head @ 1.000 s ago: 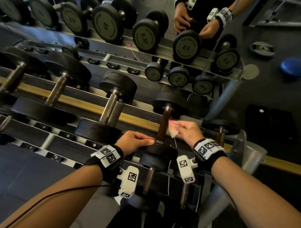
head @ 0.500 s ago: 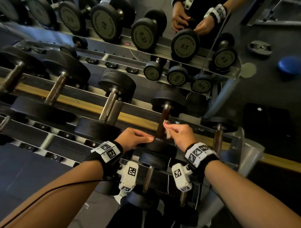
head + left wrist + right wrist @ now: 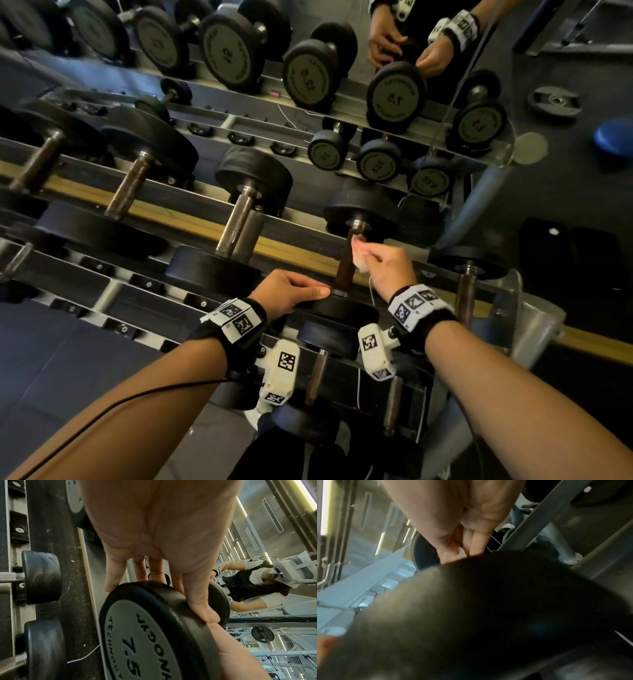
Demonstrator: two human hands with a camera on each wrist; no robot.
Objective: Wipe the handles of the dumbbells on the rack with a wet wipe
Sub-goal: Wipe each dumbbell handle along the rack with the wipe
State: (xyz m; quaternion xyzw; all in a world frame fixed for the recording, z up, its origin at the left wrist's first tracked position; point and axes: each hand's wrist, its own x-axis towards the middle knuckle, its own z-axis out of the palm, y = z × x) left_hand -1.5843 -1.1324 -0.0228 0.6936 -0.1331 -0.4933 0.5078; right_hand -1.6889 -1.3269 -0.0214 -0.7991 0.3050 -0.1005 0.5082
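Observation:
A black 7.5 dumbbell (image 3: 337, 308) lies in the upper rack tier, its dark handle (image 3: 344, 274) pointing away from me. My left hand (image 3: 291, 291) grips its near head, fingers and thumb curled over the rim; the left wrist view shows this hand (image 3: 163, 574) on the head (image 3: 145, 635) marked 7.5. My right hand (image 3: 387, 267) pinches a crumpled white wet wipe (image 3: 359, 253) against the upper part of the handle, just below the far head (image 3: 359, 212). In the right wrist view the curled fingers (image 3: 462, 545) show above a blurred dark dumbbell head (image 3: 488, 615); the wipe is hidden there.
Larger dumbbells (image 3: 236, 222) sit to the left on the same tier, a smaller one (image 3: 466, 294) to the right, more on the lower tier (image 3: 317, 373). A mirror behind the rack reflects dumbbells (image 3: 394, 96) and my hands. A weight plate (image 3: 553, 101) and blue disc (image 3: 613, 137) lie on the floor.
My right hand has slid the wipe along the handle away from me, toward the far head. The left hand keeps its grip on the near head.

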